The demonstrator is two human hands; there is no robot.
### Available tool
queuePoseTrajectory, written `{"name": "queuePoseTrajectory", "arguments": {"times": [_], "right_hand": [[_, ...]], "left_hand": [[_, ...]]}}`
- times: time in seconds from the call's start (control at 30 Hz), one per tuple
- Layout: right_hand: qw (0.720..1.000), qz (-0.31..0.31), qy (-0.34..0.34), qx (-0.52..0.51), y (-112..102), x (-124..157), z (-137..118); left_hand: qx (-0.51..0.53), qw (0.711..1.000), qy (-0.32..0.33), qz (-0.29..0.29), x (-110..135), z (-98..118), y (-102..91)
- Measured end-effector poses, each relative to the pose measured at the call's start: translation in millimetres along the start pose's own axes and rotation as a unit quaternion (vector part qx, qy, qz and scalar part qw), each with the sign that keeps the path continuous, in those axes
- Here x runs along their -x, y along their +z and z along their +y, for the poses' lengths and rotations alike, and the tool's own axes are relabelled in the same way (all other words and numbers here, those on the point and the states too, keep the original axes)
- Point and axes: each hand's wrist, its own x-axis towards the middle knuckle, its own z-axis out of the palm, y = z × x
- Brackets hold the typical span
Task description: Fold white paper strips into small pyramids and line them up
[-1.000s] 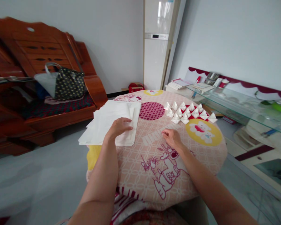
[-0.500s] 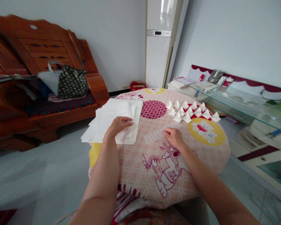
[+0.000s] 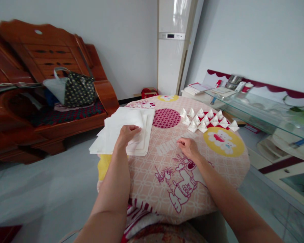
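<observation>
My left hand (image 3: 128,134) is over a stack of white paper (image 3: 114,135) on the left of the round table. Its thumb and fingers are pinched together at the right part of the top sheet, apparently gripping it. My right hand (image 3: 188,147) rests on the tablecloth (image 3: 152,175), fingers curled closed; whether anything is inside them is hidden. Beyond it, at the table's right, several small folded white paper pieces (image 3: 202,127) stand in rows. A pale ladder-like strip (image 3: 167,145) lies or is printed just left of my right hand.
A glass-topped cabinet (image 3: 266,111) with papers and cups runs along the right. On the left stands a wooden bench (image 3: 50,50) with a patterned bag (image 3: 79,89). A tall white air conditioner (image 3: 171,60) is behind the table.
The fingers of my left hand have closed from a spread pose into a pinch over the paper. My right hand stays in the same place, curled.
</observation>
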Motion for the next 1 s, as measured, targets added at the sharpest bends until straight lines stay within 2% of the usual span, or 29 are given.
{"name": "queuePoseTrajectory", "arguments": {"times": [0.1, 0.23, 0.47, 0.6, 0.67, 0.77, 0.87, 1.0], "right_hand": [[1.000, 0.000, 0.002, 0.004, 0.2, 0.0, -0.1], [1.000, 0.005, -0.001, 0.004, 0.6, -0.1, 0.5], [1.000, 0.019, -0.014, -0.008, 0.5, 0.0, 0.2], [1.000, 0.018, -0.010, -0.019, 1.7, 0.2, 1.1], [0.999, 0.025, -0.005, -0.032, 2.6, 0.3, 1.9], [0.996, 0.059, -0.010, -0.067, 3.5, 0.6, 1.4], [0.989, 0.094, -0.040, -0.104, 4.4, 0.9, -2.9], [0.980, 0.109, -0.086, -0.141, 5.8, 0.4, -9.1]], "left_hand": [[-0.076, 0.997, 0.014, 0.012, 0.7, 2.5, -0.2], [-0.130, 0.991, 0.030, -0.006, 2.5, 6.5, -1.6], [-0.038, 0.997, 0.055, 0.023, 1.8, 6.4, 6.7], [0.008, 0.998, 0.061, 0.015, 3.7, 12.1, 15.0], [0.020, 0.997, 0.076, 0.000, 7.7, 20.8, 21.1], [-0.002, 0.991, 0.124, -0.055, 19.4, 39.8, 36.3], [-0.013, 0.974, 0.183, -0.134, 35.2, 58.4, 56.6], [-0.008, 0.953, 0.233, -0.194, 50.4, 70.4, 77.6]]}}
